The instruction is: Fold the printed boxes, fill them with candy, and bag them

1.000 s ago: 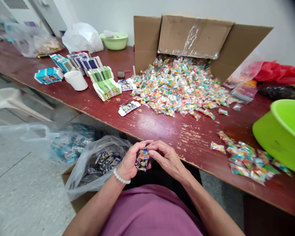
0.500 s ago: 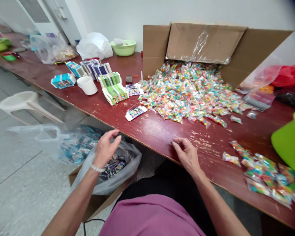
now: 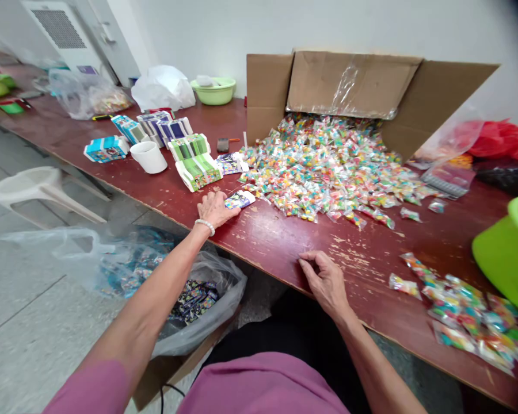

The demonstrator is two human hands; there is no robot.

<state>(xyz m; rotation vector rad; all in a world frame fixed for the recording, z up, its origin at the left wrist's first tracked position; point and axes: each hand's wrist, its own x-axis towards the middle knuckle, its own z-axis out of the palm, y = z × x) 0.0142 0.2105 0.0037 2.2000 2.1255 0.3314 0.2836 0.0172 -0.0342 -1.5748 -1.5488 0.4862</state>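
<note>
My left hand (image 3: 216, 208), with a white bead bracelet at the wrist, reaches over the table, its fingers spread over the left end of a flat purple-and-white packet box (image 3: 240, 199). Part of that box is hidden under the hand. Near the table's front edge rests my right hand (image 3: 323, 277), thumb and forefinger tips close together; whether anything small is between them cannot be made out. Beyond my left hand lie green folded boxes (image 3: 196, 162) and another purple box (image 3: 233, 163). A large heap of wrapped candies (image 3: 328, 167) spills from a cardboard carton (image 3: 354, 80).
A white mug (image 3: 149, 157) and blue boxes (image 3: 107, 149) stand at left. A green tub (image 3: 507, 253) and loose candy packs (image 3: 466, 305) are at right. Below the table edge sits a plastic-lined carton of packets (image 3: 196, 299), near a white stool (image 3: 34, 187).
My left hand has moved from above the lined carton forward and right onto the purple-and-white box. My right hand has stayed at almost the same spot on the table.
</note>
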